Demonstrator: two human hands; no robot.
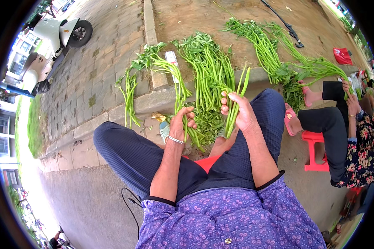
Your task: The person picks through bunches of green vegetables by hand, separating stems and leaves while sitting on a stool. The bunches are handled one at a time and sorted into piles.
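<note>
My left hand (181,122), with a bracelet at the wrist, is closed around long leafy green stems (178,93), whose leafy tops reach up and left over the kerb. In my right hand (241,113) is a small bunch of green stems (236,109), held upright between thumb and fingers. A large bundle of leafy greens (210,68) lies over the kerb between and beyond my hands. Below it, a pile of plucked leaves (208,123) rests between my feet. To the left, a few separate stems (130,99) hang over the kerb edge.
A co-worker (352,99) at the right grips long stems beside a red plastic stool (318,155). More greens (261,46), a black pole (283,23) and a red bag (342,56) lie beyond the stone kerb (143,101). A scooter (50,46) stands upper left; a black cable (127,199) lies near my leg.
</note>
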